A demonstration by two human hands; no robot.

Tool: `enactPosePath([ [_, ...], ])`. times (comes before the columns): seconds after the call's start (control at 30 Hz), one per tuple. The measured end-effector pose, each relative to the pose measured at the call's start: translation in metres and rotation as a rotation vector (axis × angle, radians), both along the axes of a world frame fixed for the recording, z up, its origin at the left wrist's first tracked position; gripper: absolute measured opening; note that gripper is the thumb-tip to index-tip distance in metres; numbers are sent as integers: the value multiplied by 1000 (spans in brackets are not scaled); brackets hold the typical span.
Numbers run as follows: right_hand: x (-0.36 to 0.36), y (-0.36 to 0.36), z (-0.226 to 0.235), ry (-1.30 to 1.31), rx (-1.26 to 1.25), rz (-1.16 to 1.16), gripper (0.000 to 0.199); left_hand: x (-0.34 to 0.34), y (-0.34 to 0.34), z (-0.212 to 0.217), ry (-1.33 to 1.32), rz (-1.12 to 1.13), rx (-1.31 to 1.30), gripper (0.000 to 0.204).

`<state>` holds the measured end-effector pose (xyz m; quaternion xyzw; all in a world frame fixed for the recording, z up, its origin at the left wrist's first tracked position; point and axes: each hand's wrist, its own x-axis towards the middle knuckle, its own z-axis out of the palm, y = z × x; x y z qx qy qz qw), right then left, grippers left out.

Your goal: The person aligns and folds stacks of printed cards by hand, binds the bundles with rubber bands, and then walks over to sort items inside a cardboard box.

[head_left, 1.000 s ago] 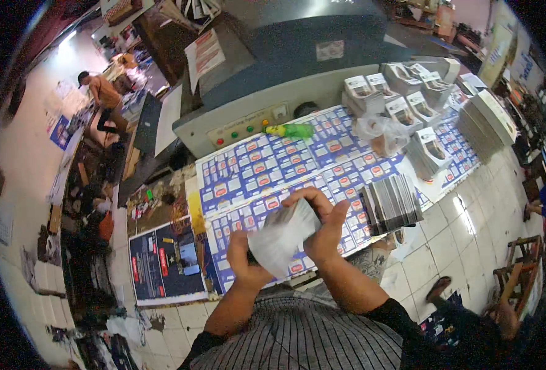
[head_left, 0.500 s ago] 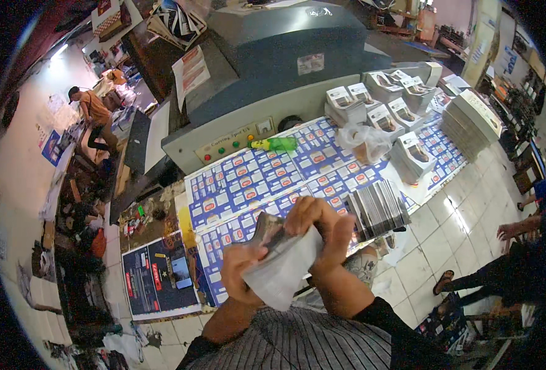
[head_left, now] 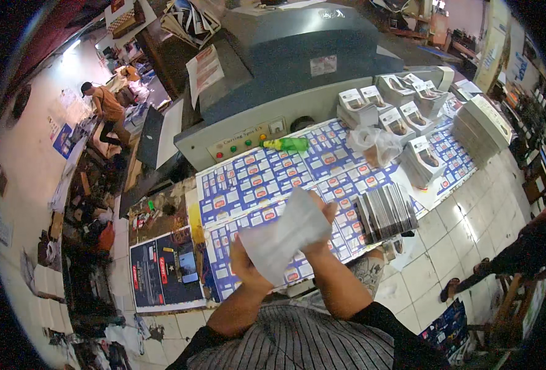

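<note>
Both my hands hold one white folded card piece (head_left: 288, 234) up over the table of blue and white printed sheets (head_left: 257, 179). My left hand (head_left: 246, 266) grips its lower left corner. My right hand (head_left: 320, 229) pinches its upper right edge, fingers wrapped behind. A fanned stack of flat grey and white cards (head_left: 385, 211) lies on the sheets just right of my right hand.
A large grey machine (head_left: 285, 68) with a button panel stands behind the table, a green bottle (head_left: 285, 145) lying in front of it. Piles of white cartons (head_left: 402, 108) and a crumpled clear bag (head_left: 378, 145) sit at the right. One person (head_left: 105, 111) bends far left; another's legs (head_left: 507, 265) are at right.
The white card has been lifted and turned between my hands, now tilted up to the right. The view has swung slightly downward and left.
</note>
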<state>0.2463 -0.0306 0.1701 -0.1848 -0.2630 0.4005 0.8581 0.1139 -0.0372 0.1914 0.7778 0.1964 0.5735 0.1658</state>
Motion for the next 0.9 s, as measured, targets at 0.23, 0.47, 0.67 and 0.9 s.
enactPosePath([
  [0.23, 0, 15, -6, -725, -250, -415, 65, 13, 24, 5, -527, -5, -657, 69],
  [0.47, 14, 16, -27, -1126, -774, -200, 50, 13, 64, -33, -845, -143, -972, 44],
  [0.67, 0, -15, -84, -84, -500, 470, 58, -13, 76, -67, -1013, -414, -1286, 52],
  [0.9, -34, -19, -82, -347, -676, 156, 54, -16, 68, -118, -1032, -350, -1423, 58],
])
